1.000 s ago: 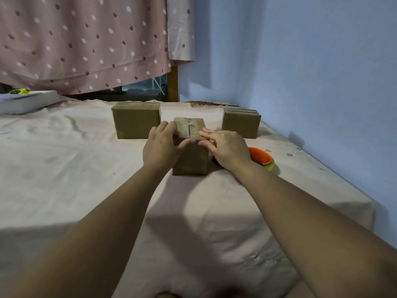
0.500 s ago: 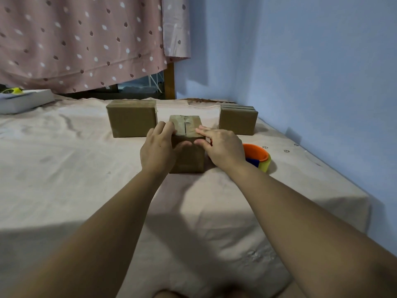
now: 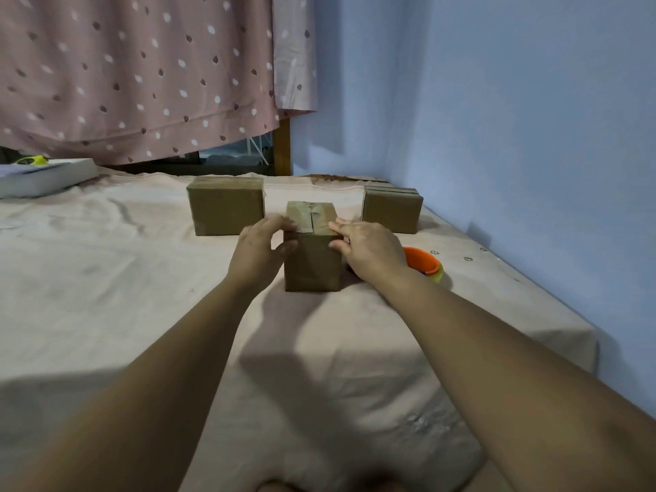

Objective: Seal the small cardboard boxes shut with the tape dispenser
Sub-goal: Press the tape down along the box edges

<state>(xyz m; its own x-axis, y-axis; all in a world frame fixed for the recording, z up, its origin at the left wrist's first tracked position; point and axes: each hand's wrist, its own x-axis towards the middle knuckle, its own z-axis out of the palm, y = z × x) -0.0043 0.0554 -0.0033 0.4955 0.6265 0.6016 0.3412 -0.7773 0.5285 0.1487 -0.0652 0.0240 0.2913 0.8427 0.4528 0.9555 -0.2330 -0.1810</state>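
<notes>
A small brown cardboard box [image 3: 311,264] stands on the bed sheet in the middle, its top flaps closed with a seam down the centre. My left hand [image 3: 261,248] grips its left upper edge, fingers on top and thumb on the front face. My right hand [image 3: 369,248] holds the right upper edge the same way. The orange tape dispenser [image 3: 424,264] lies on the sheet just right of my right hand, partly hidden by it.
Two more cardboard boxes stand behind: one [image 3: 227,205] at back left, one [image 3: 392,209] at back right by the blue wall [image 3: 514,136]. A white book [image 3: 42,177] lies far left. A dotted pink curtain hangs behind. The bed edge runs along the right.
Both hands slid outward from the centre of the box top to its left and right edges. The box has stayed in place.
</notes>
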